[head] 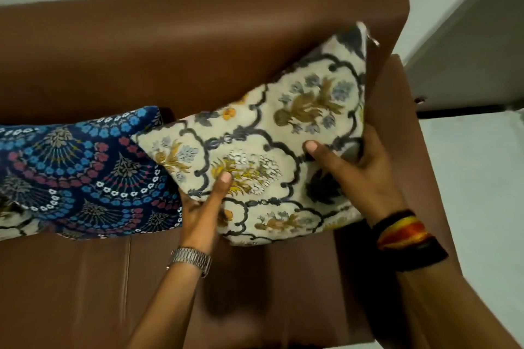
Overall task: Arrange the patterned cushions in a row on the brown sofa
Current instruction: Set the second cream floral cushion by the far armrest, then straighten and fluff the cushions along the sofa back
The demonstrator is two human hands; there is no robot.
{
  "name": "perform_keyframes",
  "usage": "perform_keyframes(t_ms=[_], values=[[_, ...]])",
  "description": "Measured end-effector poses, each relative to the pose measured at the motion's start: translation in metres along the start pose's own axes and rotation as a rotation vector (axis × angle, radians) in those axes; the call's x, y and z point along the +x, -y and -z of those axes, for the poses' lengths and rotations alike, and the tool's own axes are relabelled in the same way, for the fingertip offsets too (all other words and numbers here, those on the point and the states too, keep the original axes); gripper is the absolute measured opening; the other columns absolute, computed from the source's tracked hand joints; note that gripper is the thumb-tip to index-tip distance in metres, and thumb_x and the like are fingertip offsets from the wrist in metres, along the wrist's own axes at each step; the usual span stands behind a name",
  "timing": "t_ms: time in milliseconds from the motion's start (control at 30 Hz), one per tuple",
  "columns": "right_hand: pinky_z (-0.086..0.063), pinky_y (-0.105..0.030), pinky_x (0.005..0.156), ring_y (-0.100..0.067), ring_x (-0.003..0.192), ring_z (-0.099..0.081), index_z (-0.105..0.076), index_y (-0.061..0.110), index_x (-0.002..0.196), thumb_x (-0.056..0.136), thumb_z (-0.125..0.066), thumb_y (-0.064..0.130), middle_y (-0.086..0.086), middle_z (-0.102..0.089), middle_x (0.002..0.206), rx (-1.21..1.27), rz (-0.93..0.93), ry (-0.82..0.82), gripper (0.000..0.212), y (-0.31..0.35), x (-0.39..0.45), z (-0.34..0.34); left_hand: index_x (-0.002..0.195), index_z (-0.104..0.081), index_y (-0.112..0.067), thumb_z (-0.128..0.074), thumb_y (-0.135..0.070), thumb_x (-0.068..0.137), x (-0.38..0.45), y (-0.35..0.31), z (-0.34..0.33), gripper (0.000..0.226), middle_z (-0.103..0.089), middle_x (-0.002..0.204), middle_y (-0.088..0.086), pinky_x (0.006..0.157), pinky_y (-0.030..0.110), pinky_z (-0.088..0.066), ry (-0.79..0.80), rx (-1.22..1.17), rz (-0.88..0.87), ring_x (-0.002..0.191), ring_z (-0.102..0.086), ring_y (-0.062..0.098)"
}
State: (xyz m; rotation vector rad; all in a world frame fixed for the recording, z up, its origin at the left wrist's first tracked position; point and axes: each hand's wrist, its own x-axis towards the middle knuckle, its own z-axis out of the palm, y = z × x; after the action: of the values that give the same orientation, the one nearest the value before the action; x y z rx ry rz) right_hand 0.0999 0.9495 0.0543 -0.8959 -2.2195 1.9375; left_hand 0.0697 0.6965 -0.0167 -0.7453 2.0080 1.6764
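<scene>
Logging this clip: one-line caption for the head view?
Both hands, left and right, set a cream cushion beside a blue cushion on the sofa.

Brown sofa (170, 45), plain and smooth, in one even leather-like tone. Against its backrest, cream cushion (272, 133): dark grey scalloped lattice enclosing floral sprigs in olive, mustard yellow, pale blue-grey and white. Left of the cream cushion, navy cushion (85, 173): fan-shaped arcs of small blue, dusky pink and white flowers around grey leafy sprays. On the wrist nearest the navy cushion, silver metal watch band (190, 259). On the other wrist, thread band (408, 235) striped black, yellow, orange and red.
</scene>
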Motion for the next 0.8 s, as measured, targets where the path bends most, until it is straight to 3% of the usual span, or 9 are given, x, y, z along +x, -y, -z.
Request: perform_keyframes(t_ms=[67,133,233,333,500,533,633,700,800], values=[[-0.054,-0.040,0.108,-0.012,0.129,-0.066,-0.055,0.033,0.141,0.076,-0.086,0.060,0.010,-0.070,0.138,-0.180,0.124,0.022,0.077,0.016,0.020,-0.010,0.153,-0.049,-0.017,-0.066,-0.094,0.051,0.008,0.000,-0.009,0.128,-0.081,0.098,0.006,0.087,0.051,-0.061,0.018,-0.050,0.127,0.081,-0.077,0.020],[-0.049,-0.053,0.111,-0.024,0.133,-0.061,-0.049,0.032,0.149,0.062,-0.073,0.088,0.002,-0.065,0.141,-0.386,0.189,0.032,0.106,0.024,0.042,-0.022,0.123,-0.073,-0.022,-0.066,-0.097,0.045,0.011,0.006,-0.026,0.109,-0.082,0.086,0.008,0.090,0.062,-0.058,0.077,-0.102,0.166,0.085,-0.078,0.038],[-0.038,-0.063,0.115,-0.032,0.139,-0.053,-0.040,0.029,0.157,0.059,-0.064,0.093,-0.005,-0.058,0.147,-0.574,0.166,0.060,0.120,0.020,0.064,-0.024,0.106,-0.070,-0.041,-0.067,-0.099,0.032,0.013,0.025,-0.049,0.094,-0.081,0.105,-0.003,0.102,0.059,-0.053,0.140,-0.159,0.188,0.107,-0.073,0.028],[-0.024,-0.069,0.121,-0.028,0.147,-0.046,-0.030,0.033,0.162,0.066,-0.062,0.092,-0.001,-0.052,0.157,-0.609,0.159,0.104,0.117,0.005,0.065,-0.017,0.128,-0.057,-0.045,-0.064,-0.101,0.034,0.014,0.039,-0.053,0.110,-0.065,0.141,0.003,0.100,0.050,-0.053,0.145,-0.175,0.199,0.128,-0.061,0.028],[-0.025,-0.063,0.125,-0.026,0.159,-0.030,-0.027,0.022,0.166,0.085,-0.067,0.073,-0.006,-0.035,0.171,-0.530,0.245,-0.041,0.103,-0.014,0.027,-0.003,0.150,-0.044,-0.032,-0.058,-0.104,0.033,0.005,0.054,-0.020,0.137,-0.046,0.156,0.004,0.094,0.044,-0.053,0.144,-0.101,0.256,0.135,-0.051,0.026],[-0.025,-0.062,0.126,-0.027,0.160,-0.028,-0.031,0.019,0.164,0.090,-0.069,0.065,-0.009,-0.034,0.171,-0.515,0.273,-0.106,0.095,-0.019,0.011,0.000,0.151,-0.044,-0.031,-0.056,-0.103,0.040,0.000,0.056,-0.005,0.132,-0.048,0.154,0.003,0.097,0.044,-0.050,0.111,-0.092,0.262,0.136,-0.050,0.027],[-0.031,-0.056,0.124,-0.029,0.155,-0.038,-0.048,0.014,0.153,0.095,-0.071,0.040,-0.012,-0.046,0.161,-0.421,0.340,-0.192,0.067,-0.036,-0.047,-0.008,0.134,-0.051,-0.035,-0.050,-0.080,0.083,-0.003,0.066,0.062,0.068,-0.057,0.141,0.002,0.105,0.050,-0.046,-0.167,-0.043,0.236,0.130,-0.054,0.028],[-0.042,-0.047,0.117,-0.025,0.142,-0.051,-0.055,0.026,0.140,0.096,-0.068,0.039,-0.005,-0.056,0.148,-0.346,0.283,-0.096,0.048,-0.055,-0.081,-0.032,0.131,-0.053,-0.028,-0.053,-0.079,0.085,0.006,0.077,0.117,0.069,-0.060,0.138,0.009,0.108,0.056,-0.045,-0.356,0.032,0.259,0.128,-0.056,0.035],[-0.051,-0.033,0.103,-0.018,0.128,-0.060,-0.063,0.041,0.122,0.090,-0.061,0.062,0.006,-0.062,0.135,-0.277,0.041,0.185,0.038,-0.076,-0.102,-0.093,0.148,-0.043,-0.018,-0.060,-0.072,0.087,0.021,0.054,0.181,0.084,-0.053,0.149,0.020,0.109,0.057,-0.039,-0.520,0.190,0.163,0.134,-0.052,0.042]])
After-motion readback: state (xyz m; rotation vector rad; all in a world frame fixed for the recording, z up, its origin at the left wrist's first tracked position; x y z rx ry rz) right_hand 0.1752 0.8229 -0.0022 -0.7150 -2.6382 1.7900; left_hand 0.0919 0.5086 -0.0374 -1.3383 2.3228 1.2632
